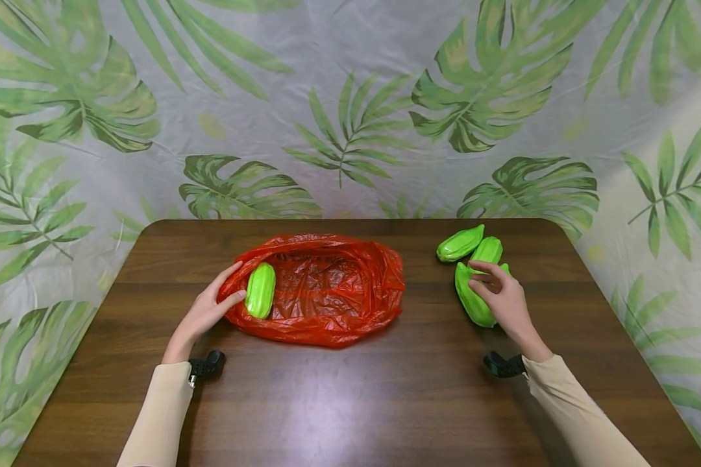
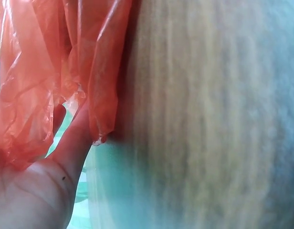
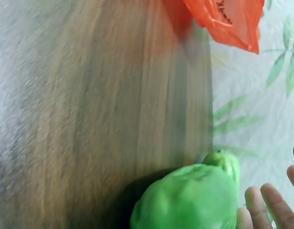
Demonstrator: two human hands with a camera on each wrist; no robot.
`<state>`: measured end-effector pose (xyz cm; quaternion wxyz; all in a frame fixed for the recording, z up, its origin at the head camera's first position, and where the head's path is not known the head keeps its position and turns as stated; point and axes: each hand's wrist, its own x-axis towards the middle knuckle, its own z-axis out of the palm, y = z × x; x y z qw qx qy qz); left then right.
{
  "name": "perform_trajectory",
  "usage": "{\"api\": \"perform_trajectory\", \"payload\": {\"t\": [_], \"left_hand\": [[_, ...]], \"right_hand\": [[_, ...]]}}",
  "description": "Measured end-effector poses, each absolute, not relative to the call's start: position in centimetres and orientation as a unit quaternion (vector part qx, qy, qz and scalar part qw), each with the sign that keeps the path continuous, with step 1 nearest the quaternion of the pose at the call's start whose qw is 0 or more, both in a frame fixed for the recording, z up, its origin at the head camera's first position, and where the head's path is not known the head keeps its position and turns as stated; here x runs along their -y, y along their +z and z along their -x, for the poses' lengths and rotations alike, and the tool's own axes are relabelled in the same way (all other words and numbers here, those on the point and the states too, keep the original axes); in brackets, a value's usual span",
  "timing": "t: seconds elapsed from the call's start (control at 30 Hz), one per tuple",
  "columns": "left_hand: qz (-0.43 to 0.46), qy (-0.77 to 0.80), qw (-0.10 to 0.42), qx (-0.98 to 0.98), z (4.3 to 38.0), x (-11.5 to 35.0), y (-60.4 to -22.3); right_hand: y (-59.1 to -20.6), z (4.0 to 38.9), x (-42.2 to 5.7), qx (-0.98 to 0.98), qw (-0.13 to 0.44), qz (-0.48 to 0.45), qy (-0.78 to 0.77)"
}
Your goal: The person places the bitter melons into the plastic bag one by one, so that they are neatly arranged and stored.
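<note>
A red plastic bag [image 1: 327,332] lies on its side of the table with its mouth spread upward. Inside its left end rests a shiny, ridged green fruit [image 1: 260,290], like a star fruit. My left hand [image 1: 206,312] grips the bag's left rim, thumb on the near side and fingers at the back; the left wrist view shows red film [image 2: 97,71] draped over the thumb. On the right, my right hand [image 1: 505,301] is over a group of similar green fruits, its fingers apart and bent. The nearest fruit [image 1: 473,301] is partly behind it; another fruit [image 3: 185,200] fills the lower right wrist view.
Two more green fruits, one at the back left of the group [image 1: 460,244] and one beside it [image 1: 488,249], lie close together. The brown wooden table [image 1: 327,402] ends at a leaf-patterned cloth backdrop [image 1: 350,130]. Each wrist wears a black camera strap [image 1: 505,364].
</note>
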<state>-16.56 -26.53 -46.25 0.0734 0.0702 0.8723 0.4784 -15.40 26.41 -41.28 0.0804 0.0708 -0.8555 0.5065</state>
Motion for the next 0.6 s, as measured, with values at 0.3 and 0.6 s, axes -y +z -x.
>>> {"api": "perform_trajectory", "payload": {"t": [0.3, 0.6], "left_hand": [[-0.069, 0.479, 0.073, -0.872, 16.4, 26.5, -46.2], [-0.068, 0.483, 0.075, -0.87, 16.3, 26.4, -46.0]], "right_hand": [[-43.3, 16.1, -27.8, 0.879, 0.092, -0.047, 0.466], [-43.9, 16.1, -28.1, 0.882, 0.081, -0.039, 0.462]]}}
